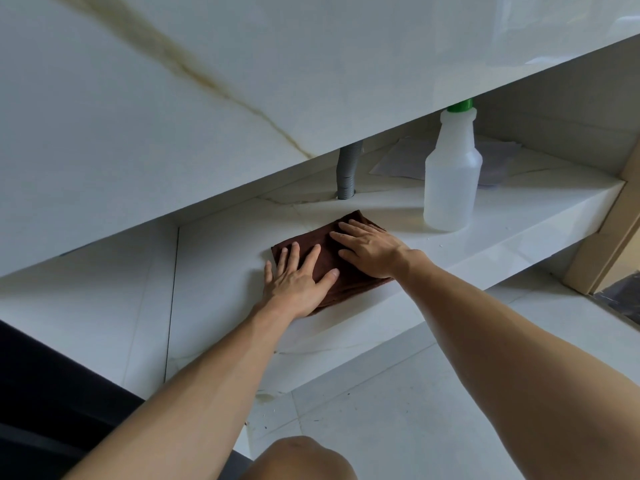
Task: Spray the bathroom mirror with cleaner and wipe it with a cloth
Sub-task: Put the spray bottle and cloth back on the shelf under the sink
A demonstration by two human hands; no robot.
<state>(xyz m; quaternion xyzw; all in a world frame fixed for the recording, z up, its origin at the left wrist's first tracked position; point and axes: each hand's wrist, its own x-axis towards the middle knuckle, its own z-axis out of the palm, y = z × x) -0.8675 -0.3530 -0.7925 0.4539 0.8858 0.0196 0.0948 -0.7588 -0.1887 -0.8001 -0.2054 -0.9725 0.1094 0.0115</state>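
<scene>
A folded dark brown cloth (323, 249) lies flat on the white marble shelf (502, 216) under the counter. My left hand (297, 282) rests on the cloth's near left part with its fingers spread and straight. My right hand (367, 249) lies flat on the cloth's right part, fingers extended toward the back. To the right of the cloth stands a translucent white spray bottle (450, 174) with a green collar; its spray head is hidden behind the counter's edge. No mirror is in view.
The thick marble counter front (173, 116) overhangs the shelf. A grey ribbed drain hose (347, 171) drops into the shelf behind the cloth. Clear plastic sheets (401, 161) lie at the shelf's back. A wooden door frame (609, 237) stands at the right. My knee (301, 459) is at the bottom.
</scene>
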